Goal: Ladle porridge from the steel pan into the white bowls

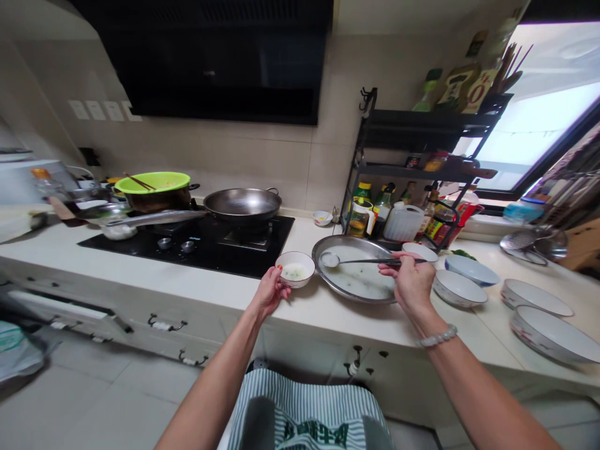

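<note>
My left hand (272,291) grips the rim of a small white bowl (307,280) with a red edge, which has pale liquid and green bits in it. Just right of that bowl is a wide steel basin (323,281) of milky liquid. My right hand (410,281) holds the dark handle of a metal spoon (330,259); the spoon's round head is over the left part of the basin. A beaded bracelet circles my right wrist.
Left of the basin, a steel wok (242,203) and a pot topped by a green basin (159,182) stand on the black stove (210,253). Behind, a black rack (403,119) holds bottles. Several bowls, one a patterned bowl (459,289), sit at the right.
</note>
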A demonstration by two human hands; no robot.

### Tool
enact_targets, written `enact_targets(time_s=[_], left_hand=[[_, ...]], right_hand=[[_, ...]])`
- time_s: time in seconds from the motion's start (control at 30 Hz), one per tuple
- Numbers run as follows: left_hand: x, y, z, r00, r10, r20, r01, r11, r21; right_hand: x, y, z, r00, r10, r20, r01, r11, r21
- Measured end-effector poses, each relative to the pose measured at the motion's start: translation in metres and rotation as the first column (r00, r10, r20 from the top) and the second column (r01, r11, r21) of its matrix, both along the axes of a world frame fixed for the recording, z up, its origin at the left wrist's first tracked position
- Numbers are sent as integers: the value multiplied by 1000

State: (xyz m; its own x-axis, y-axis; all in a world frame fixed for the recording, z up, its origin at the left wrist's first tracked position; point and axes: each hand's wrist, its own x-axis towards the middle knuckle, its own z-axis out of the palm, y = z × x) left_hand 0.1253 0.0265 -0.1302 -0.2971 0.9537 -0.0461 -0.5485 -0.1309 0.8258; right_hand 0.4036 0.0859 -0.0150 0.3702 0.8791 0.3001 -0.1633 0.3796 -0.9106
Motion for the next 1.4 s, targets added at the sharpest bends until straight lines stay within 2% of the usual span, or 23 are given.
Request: enact_targets(time_s=[0.17, 0.33, 0.43, 0.53, 0.6, 0.67, 0.77, 0.83, 0.87, 0.9, 0.93, 0.97, 1.1, 1.17, 1.27, 1.4], left_hand=[[-1, 0, 0, 1000, -8, -5, 8, 1000, 3], [-1, 0, 0, 1000, -8, -10, 8, 1000, 0], [0, 0, 0, 1000, -1, -9, 1, 1000, 3], [0, 0, -1, 1000, -1, -13, 1, 1000, 13], [0, 0, -1, 1000, -1, -17, 1, 1000, 17], [0, 0, -1, 1000, 3, -17, -3, 1000, 18], [0, 0, -1, 1000, 5, -12, -4, 1000, 19], [0, 1, -1, 1000, 3, -9, -3, 1000, 19], [0, 1, -1, 1000, 5, -10, -5, 1000, 17], [0, 1, -1, 1000, 8, -12, -8, 1000, 16], [0, 1, -1, 1000, 10, -14, -10, 1000, 14], [0, 1, -1, 1000, 9, -15, -9, 1000, 12], [0, 0, -1, 1000, -7, -6, 7, 1000, 10], [0, 0, -1, 1000, -16, -1, 16, 1000, 11], [0, 0, -1, 1000, -19, 7, 19, 1000, 19], [0, 0, -2, 1000, -10, 15, 10, 1000, 24]], right_hand=[[-7, -6, 15, 999, 34, -15, -34, 998, 43], [-21, -14, 14, 993, 109, 42, -112, 989, 93], [-30, -25, 7, 972, 169, 162, -193, 970, 148], [-33, -39, -3, 921, 178, 347, -277, 925, 262], [-32, -47, -10, 871, 137, 472, -328, 876, 353], [-29, -53, -15, 807, 77, 586, -400, 801, 446], [-24, -57, -18, 710, -44, 702, -539, 609, 582], [-22, -59, -19, 675, -122, 728, -601, 481, 638], [-22, -59, -19, 670, -150, 727, -611, 445, 655], [-22, -60, -19, 672, -169, 721, -605, 437, 666], [-22, -60, -19, 683, -182, 707, -577, 458, 676], [-22, -60, -20, 700, -190, 688, -533, 502, 681], [-17, -54, -20, 810, -183, 557, -235, 770, 594], [-12, -46, -19, 855, -168, 491, -122, 855, 504], [-2, -35, -19, 864, -151, 481, -68, 910, 409], [5, -28, -26, 835, -104, 540, -91, 942, 322]])
